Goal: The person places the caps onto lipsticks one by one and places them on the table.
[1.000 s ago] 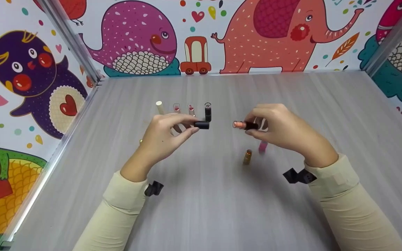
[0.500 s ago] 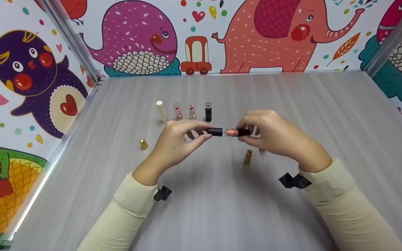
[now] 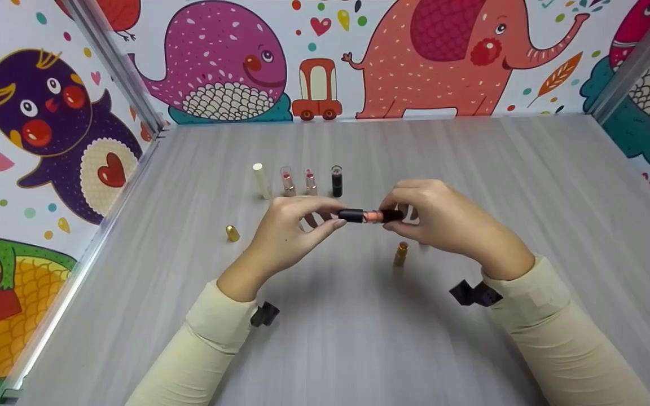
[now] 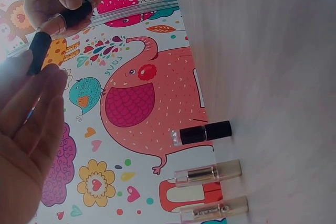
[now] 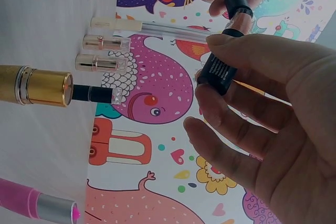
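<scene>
From the head view the grey surface (image 3: pixel 359 338) fills most of the frame, and my 2 hands meet just above its centre. My left hand (image 3: pixel 288 234) pinches a black cap (image 3: pixel 351 215) between thumb and fingers; my right hand (image 3: pixel 443 220) pinches the black base of a lipstick (image 3: pixel 378 216), its peach barrel lying level and its tip just inside the cap's mouth.

Only the head view shows a row of 4 tubes upright behind my hands: a cream tube (image 3: pixel 260 180), 2 clear-capped ones (image 3: pixel 286 180), and a black tube (image 3: pixel 336 180). A gold cap (image 3: pixel 232 233) lies at centre left, and a gold tube (image 3: pixel 400 254) stands below my right hand.

The right wrist view alone shows white print on the black base (image 5: pixel 220 72) and my fingers (image 5: pixel 262 56) curled round it, plus a pink tube (image 5: pixel 37 205) at lower left, which the head view barely shows behind my hand. The left wrist view shows the cap (image 4: pixel 39 52) at upper left against my fingertips, with a silver ring on the lipstick (image 4: pixel 60 23) beyond it.
</scene>
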The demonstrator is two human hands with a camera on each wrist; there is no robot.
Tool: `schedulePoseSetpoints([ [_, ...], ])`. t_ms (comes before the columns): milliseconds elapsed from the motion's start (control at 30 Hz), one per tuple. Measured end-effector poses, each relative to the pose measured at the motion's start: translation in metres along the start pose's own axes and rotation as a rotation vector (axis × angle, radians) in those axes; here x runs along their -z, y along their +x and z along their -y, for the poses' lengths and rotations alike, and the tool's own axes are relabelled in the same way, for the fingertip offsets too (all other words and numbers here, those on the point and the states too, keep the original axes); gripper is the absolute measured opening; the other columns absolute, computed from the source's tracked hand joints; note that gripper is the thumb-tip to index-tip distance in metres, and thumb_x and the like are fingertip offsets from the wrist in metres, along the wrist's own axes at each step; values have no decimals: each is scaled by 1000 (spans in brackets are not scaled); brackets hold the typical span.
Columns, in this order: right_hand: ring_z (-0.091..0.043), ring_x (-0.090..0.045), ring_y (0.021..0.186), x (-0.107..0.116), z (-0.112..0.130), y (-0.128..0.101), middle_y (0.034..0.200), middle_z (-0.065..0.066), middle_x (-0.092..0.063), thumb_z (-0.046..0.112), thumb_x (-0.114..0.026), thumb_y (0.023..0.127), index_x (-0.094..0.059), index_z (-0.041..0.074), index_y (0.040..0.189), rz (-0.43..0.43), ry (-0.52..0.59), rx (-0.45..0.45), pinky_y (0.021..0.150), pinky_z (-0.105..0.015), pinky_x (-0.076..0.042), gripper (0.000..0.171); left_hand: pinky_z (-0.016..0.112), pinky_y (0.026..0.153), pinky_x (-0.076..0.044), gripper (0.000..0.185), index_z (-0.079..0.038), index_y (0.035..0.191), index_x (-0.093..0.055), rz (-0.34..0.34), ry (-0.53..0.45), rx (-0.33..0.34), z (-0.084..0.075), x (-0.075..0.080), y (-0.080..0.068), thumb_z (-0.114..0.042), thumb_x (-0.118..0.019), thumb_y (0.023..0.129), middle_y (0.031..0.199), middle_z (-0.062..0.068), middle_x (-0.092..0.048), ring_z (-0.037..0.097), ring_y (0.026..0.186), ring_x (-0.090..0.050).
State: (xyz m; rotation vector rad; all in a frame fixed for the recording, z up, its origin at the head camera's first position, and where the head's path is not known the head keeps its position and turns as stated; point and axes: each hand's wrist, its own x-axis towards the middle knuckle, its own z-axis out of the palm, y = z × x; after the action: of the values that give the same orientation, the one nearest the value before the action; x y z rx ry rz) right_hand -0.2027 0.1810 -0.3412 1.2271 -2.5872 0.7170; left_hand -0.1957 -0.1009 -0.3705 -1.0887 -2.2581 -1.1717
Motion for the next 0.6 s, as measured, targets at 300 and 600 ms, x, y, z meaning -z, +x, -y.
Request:
schedulePoseSetpoints([
  [300, -15, -63, 72, 1, 2, -1, 90, 0, -70, -2, -87, 85, -79, 8, 99, 21, 20, -27, 63, -28, -56, 19, 27, 69, -60, 13, -6, 108, -81, 3, 32, -24, -2, -2, 0, -11, -82, 95, 99, 3, -80, 15, 84, -73],
  [600, -16, -63, 70, 1, 6, 0, 89, -1, -70, -3, -87, 84, -81, 7, 97, 19, 20, -23, 60, -26, -55, 18, 29, 68, -60, 15, -6, 107, -81, 9, 82, -39, -6, -3, 0, -13, -83, 95, 98, 4, -80, 18, 84, -73],
])
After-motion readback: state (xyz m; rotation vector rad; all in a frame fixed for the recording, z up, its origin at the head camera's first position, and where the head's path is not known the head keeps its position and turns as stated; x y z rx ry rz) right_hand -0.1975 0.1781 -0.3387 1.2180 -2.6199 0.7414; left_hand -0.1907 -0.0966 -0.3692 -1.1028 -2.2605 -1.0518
